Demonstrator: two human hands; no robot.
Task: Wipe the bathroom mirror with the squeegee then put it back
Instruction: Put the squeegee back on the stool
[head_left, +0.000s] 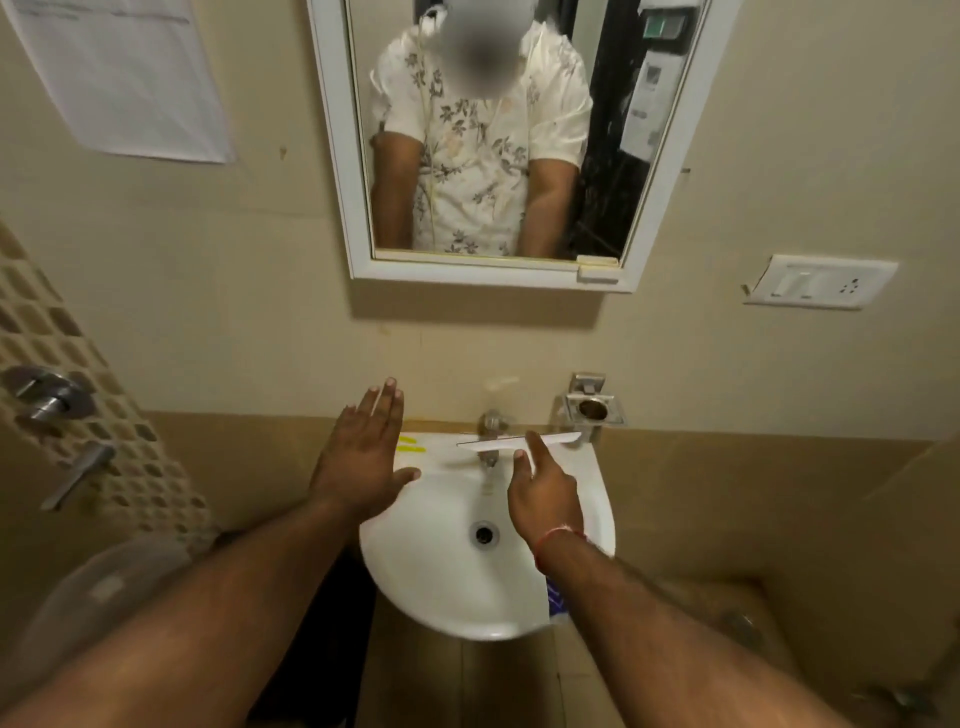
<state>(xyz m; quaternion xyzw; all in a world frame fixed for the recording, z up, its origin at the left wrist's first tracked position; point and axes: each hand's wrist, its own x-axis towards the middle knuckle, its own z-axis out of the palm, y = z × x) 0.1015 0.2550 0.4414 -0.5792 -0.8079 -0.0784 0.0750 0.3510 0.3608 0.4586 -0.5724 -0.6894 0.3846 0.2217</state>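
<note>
The white-framed mirror (333, 130) hangs on the beige wall above the white sink (597, 499). A white squeegee (493, 443) is level over the back of the sink, its blade crossing in front of the tap (491, 422). My right hand (545, 493) grips its handle, with the index finger stretched along it and the thumb beside it; most of the handle is hidden under the hand. My left hand (363, 462) hovers flat with straight fingers over the sink's left rim and holds nothing.
A metal soap holder (589, 408) is fixed to the wall right of the tap. A switch plate (821, 280) sits further right. Yellow marks (410, 445) lie on the sink's back left. Shower fittings (47, 389) and a paper sheet (124, 78) are on the left wall.
</note>
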